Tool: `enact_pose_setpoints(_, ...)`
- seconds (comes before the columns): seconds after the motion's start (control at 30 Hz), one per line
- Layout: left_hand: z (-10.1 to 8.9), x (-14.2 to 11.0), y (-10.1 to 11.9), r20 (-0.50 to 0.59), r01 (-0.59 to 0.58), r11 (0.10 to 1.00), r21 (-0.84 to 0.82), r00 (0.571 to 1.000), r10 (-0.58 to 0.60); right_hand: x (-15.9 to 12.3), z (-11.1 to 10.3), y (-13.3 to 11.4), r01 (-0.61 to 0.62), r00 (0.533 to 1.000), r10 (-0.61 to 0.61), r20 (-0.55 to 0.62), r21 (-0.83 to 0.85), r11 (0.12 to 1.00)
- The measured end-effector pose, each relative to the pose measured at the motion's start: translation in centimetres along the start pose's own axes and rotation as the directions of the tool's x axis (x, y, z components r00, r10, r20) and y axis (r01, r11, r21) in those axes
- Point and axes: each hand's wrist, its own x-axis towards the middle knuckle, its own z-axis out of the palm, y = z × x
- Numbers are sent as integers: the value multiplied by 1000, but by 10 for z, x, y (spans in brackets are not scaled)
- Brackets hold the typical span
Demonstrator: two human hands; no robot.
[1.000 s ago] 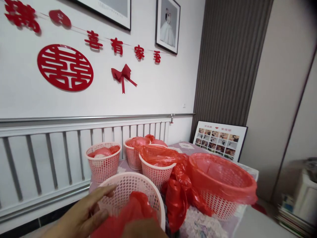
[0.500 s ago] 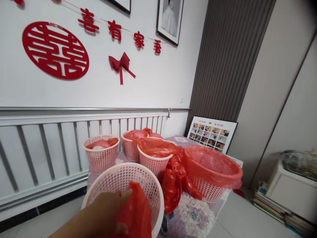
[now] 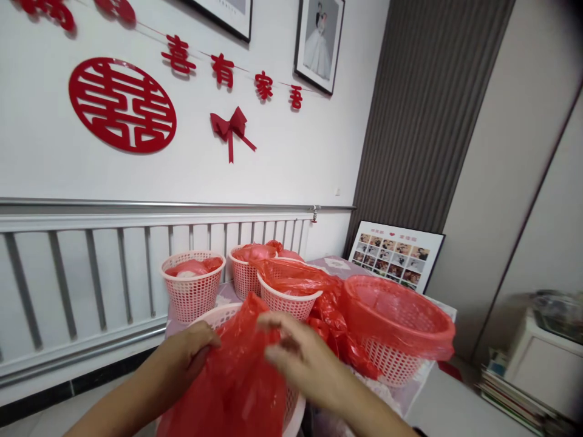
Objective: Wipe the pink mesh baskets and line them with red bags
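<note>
A red plastic bag (image 3: pixel 237 376) hangs upright in front of me, covering most of a pale pink mesh basket (image 3: pixel 298 416). My left hand (image 3: pixel 194 352) pinches the bag at its upper left edge. At its right side is my right hand (image 3: pixel 300 358), slightly blurred, with fingers apart and curved; whether the fingertips touch the plastic I cannot make out. Just behind stands a smaller white-pink basket (image 3: pixel 291 305) with red plastic over its top. To the right, a larger basket (image 3: pixel 394 358) has a red bag (image 3: pixel 410 337) folded over its rim.
Two more baskets, one at the left (image 3: pixel 191 297) and one behind (image 3: pixel 246 276), hold red plastic. Crumpled red plastic (image 3: pixel 334 315) lies between the baskets on the flowered tablecloth (image 3: pixel 405 394). A radiator (image 3: pixel 104 273) runs along the wall; a photo board (image 3: pixel 396 252) leans at the back.
My right hand has come into view at the bag's right side. The bag is raised and spread wider over the front basket. The camera view has tilted up slightly.
</note>
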Motion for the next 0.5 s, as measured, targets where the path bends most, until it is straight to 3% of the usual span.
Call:
enact_pose_setpoints(0.1,-11,-3,5,-43,-75,997,-7,996,74,55,-21,35,-41,978,30,-205,-51,998)
enact_pose_setpoints(0.23,-12,-3,3,-26,-116,993,-21,993,116,80,-20,81,-221,975,221,-7,-1,975)
enact_pose_setpoints(0.3,-16,-4,-5,-45,-50,998,-46,998,47,79,-19,96,-277,960,277,30,-23,961)
enact_pose_setpoints(0.4,-29,-9,-26,-101,147,989,-26,984,-149,77,-33,105,-278,958,278,-72,6,960)
enact_pose_setpoints(0.5,-43,-20,-49,-93,319,932,170,947,-307,77,-59,103,-261,945,267,-188,56,964)
